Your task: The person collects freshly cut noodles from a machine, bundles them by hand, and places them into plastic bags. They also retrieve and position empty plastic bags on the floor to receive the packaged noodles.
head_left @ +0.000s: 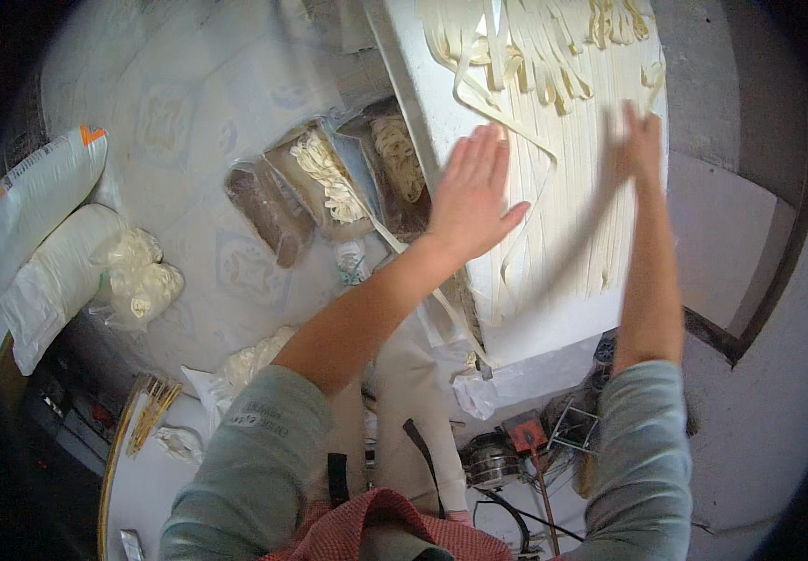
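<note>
A white-topped table (537,326) carries many flat cream strips (572,210) laid side by side along its length. Looped bundles of the same strip (509,66) are heaped at the far end. My left hand (470,193) is spread palm down over the table's left edge, thumb apart, holding nothing. One loose strip (523,133) runs slantwise just beyond its fingertips. By the right edge of the table, my right hand (638,144) is blurred with its fingers bent. A short strip end (651,80) shows just past it; whether the fingers grip it is unclear.
Plastic-lined boxes on the floor hold coiled strip (330,175) and more strip (398,151). A strip (439,298) trails between box and table corner. White sacks (60,259) and a bag of coils (141,280) lie left. A metal pot (493,459) and red-headed tool (524,431) stand below.
</note>
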The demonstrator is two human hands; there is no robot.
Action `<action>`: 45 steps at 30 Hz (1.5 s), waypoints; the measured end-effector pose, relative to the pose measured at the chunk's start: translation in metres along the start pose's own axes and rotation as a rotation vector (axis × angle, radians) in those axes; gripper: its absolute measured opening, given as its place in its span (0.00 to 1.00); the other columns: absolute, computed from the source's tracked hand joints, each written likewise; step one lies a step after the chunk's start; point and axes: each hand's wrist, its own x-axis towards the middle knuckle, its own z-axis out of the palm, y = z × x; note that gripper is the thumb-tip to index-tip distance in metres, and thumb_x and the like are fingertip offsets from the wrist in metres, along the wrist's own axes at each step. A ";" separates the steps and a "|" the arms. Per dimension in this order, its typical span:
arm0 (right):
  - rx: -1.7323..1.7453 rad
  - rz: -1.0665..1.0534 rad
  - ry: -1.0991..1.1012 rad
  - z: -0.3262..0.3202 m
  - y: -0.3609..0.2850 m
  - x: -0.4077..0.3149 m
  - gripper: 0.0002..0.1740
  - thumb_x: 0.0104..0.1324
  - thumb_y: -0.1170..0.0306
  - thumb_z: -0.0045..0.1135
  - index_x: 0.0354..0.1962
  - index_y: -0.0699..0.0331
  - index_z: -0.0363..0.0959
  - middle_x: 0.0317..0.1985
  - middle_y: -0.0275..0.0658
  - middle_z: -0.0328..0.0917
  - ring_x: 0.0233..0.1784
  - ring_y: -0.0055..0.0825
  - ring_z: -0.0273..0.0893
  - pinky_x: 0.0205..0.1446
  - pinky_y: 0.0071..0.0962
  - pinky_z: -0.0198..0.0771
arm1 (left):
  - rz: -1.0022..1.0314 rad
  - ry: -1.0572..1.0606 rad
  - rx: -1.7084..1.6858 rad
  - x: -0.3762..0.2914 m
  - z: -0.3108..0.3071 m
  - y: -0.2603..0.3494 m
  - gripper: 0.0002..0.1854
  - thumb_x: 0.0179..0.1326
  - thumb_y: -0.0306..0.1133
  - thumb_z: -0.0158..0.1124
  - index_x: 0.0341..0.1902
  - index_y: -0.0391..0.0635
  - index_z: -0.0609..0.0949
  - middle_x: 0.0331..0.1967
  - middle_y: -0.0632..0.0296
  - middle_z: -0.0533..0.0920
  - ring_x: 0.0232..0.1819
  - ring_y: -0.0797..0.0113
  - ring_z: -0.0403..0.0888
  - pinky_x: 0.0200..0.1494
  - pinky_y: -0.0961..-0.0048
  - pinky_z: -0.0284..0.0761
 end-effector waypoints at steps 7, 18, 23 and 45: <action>0.117 -0.407 0.273 0.082 -0.042 -0.126 0.36 0.48 0.67 0.69 0.51 0.72 0.62 0.64 0.57 0.58 0.67 0.53 0.56 0.68 0.41 0.53 | 0.292 -0.387 0.165 -0.021 0.035 0.043 0.31 0.55 0.44 0.60 0.56 0.31 0.70 0.60 0.44 0.68 0.67 0.51 0.60 0.71 0.58 0.50; 0.068 -0.121 -0.097 0.033 -0.066 -0.149 0.22 0.42 0.73 0.63 0.37 0.71 0.69 0.32 0.56 0.76 0.38 0.55 0.75 0.42 0.43 0.70 | -0.028 -0.334 -0.360 -0.074 -0.035 0.051 0.37 0.51 0.36 0.66 0.65 0.38 0.63 0.65 0.45 0.63 0.68 0.48 0.59 0.69 0.61 0.57; 0.385 -0.386 -0.464 -0.040 -0.123 -0.219 0.20 0.42 0.73 0.63 0.35 0.69 0.69 0.31 0.54 0.75 0.37 0.53 0.76 0.41 0.37 0.70 | 0.212 -0.055 -0.539 -0.047 -0.078 0.061 0.55 0.43 0.43 0.73 0.72 0.44 0.51 0.70 0.48 0.54 0.72 0.48 0.50 0.73 0.53 0.44; 0.826 -0.859 -0.886 0.092 -0.415 -0.356 0.25 0.35 0.72 0.64 0.35 0.71 0.67 0.35 0.51 0.69 0.41 0.51 0.70 0.45 0.41 0.66 | -0.078 0.261 -0.975 -0.251 -0.176 -0.124 0.09 0.57 0.41 0.62 0.32 0.49 0.79 0.31 0.66 0.83 0.56 0.60 0.75 0.72 0.57 0.44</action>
